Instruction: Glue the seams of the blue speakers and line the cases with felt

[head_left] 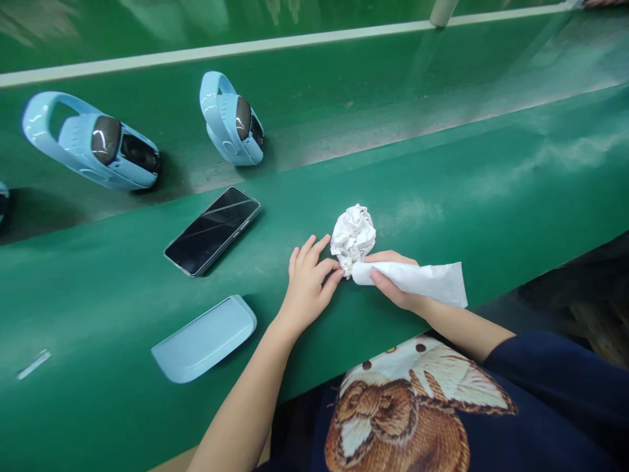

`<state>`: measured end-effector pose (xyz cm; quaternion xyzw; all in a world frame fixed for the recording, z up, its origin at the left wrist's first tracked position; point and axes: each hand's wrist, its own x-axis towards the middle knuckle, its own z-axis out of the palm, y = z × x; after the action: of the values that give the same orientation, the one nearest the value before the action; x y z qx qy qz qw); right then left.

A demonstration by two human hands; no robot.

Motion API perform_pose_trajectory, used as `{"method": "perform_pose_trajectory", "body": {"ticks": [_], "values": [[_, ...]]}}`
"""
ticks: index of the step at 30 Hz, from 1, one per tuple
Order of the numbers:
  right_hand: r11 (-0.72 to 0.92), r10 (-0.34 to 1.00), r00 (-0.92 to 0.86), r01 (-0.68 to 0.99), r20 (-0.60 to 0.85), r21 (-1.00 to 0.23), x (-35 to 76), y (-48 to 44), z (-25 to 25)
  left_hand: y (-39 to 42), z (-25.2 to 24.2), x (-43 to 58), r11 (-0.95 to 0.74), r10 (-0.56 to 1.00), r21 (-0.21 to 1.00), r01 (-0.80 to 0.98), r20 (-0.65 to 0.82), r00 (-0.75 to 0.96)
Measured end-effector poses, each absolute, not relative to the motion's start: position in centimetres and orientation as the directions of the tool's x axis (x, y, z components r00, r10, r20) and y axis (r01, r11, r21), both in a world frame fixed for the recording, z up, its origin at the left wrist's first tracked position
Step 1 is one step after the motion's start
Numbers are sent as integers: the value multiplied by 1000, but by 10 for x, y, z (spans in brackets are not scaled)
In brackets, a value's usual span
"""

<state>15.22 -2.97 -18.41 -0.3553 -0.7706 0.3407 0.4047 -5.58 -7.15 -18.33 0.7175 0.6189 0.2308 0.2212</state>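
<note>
One green conveyor belt [98, 314] fills the view, carrying a pale blue handled device [91, 141] and a second device [230, 121] towards the far side. A black smartphone [212, 231] and a flat pale blue cover [204, 339] lie left of the hands. A white tissue [413, 282] sits near the belt's near edge, its long axis running left to right, with a tight crumpled ball [352, 237] at its left end. The right hand [393, 295] closes around the flat tail, while the open left hand [307, 285], just left of the ball, touches its lower side with spread fingertips [331, 270].
</note>
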Motion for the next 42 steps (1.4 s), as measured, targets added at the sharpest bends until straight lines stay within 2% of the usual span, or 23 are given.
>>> {"method": "perform_pose_trajectory", "body": {"ticks": [4, 8, 16, 22, 29, 34, 39, 42], "values": [[441, 857, -401, 244, 325, -864, 158, -27, -187, -73, -183, -55, -206, 978, 699, 684, 174, 117], [401, 874, -378, 206, 305, -893, 160, -22, -193, -74, -186, -55, -265, 960, 711, 652, 259, 107], [263, 904, -389, 176, 179, -949, 159, -18, -190, -72, -190, -52, -462, 856, 533, 709, 477, 199], [190, 913, -393, 168, 111, -967, 160, -19, -192, -71, -189, -52, -511, 814, 464, 724, 530, 235], [77, 929, -369, 132, 23, -988, 158, -19, -189, -71, -184, -52, -542, 792, 362, 758, 522, 317], [18, 928, -371, 101, -21, -995, 154, -20, -186, -71, -184, -53, -549, 746, 273, 790, 586, 317], [-33, 961, -275, 3, -32, -999, 152, -21, -187, -70, -179, -50, -544, 717, 207, 813, 617, 323], [-69, 989, -140, -126, -51, -990, 157, -13, -188, -68, -179, -53, -545, 717, 189, 817, 609, 338]]}}
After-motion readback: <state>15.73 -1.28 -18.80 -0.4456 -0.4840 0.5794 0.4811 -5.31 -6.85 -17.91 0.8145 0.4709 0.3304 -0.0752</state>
